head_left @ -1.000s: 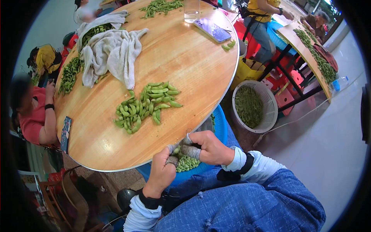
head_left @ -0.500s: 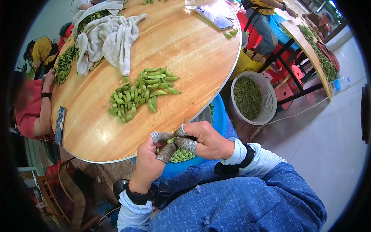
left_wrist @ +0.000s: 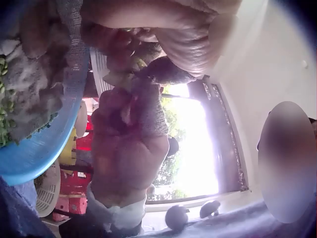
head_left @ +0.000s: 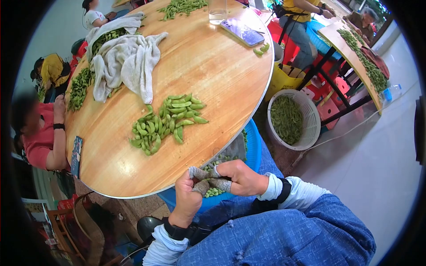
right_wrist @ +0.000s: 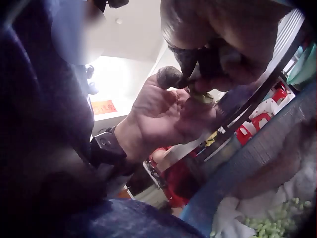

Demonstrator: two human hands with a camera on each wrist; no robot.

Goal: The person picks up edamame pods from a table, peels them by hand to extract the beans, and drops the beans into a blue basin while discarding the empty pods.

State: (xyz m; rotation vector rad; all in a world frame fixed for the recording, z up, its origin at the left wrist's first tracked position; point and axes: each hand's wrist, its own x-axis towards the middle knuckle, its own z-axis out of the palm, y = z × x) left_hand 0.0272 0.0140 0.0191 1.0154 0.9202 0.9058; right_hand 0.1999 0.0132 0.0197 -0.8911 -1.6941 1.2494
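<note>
The left hand (head_left: 187,199) and the right hand (head_left: 244,178) are meeting fingertip to fingertip in front of the lap, their wrapped fingers curling inward and pinching, while both banded wrists are angling toward each other below pale sleeves.

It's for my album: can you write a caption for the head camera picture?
The left hand and right hand meet over a blue tub of beans, beside pods on a table.

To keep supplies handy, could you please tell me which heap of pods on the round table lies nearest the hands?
The uncovered heap between the towel and the near side of the table; the partly covered heap and the far heap lie farther off.
</note>
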